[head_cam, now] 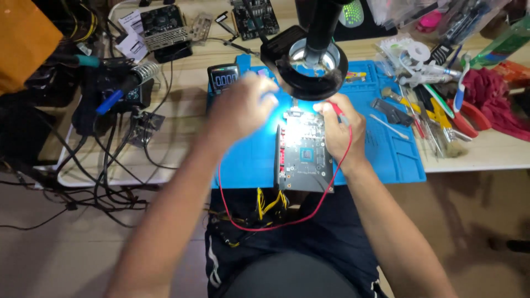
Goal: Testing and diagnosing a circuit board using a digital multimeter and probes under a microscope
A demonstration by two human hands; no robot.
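A dark circuit board point(302, 157) lies on a blue work mat point(386, 160) under a lit ring lamp on a black microscope column point(314, 58). My right hand point(339, 132) rests on the board's right edge and grips a red test probe point(337, 109); its red lead point(259, 223) loops down over my lap. My left hand point(243, 107) is blurred, above the mat left of the board, fingers curled near the lamp; I cannot tell what it holds. A black multimeter point(223, 77) stands behind it.
Pliers, tweezers, brushes and a red cloth point(494, 99) crowd the right side of the wooden bench. A soldering station with tangled black cables point(110, 105) occupies the left. Other circuit boards point(165, 25) lie at the back. The bench's front edge runs just below the mat.
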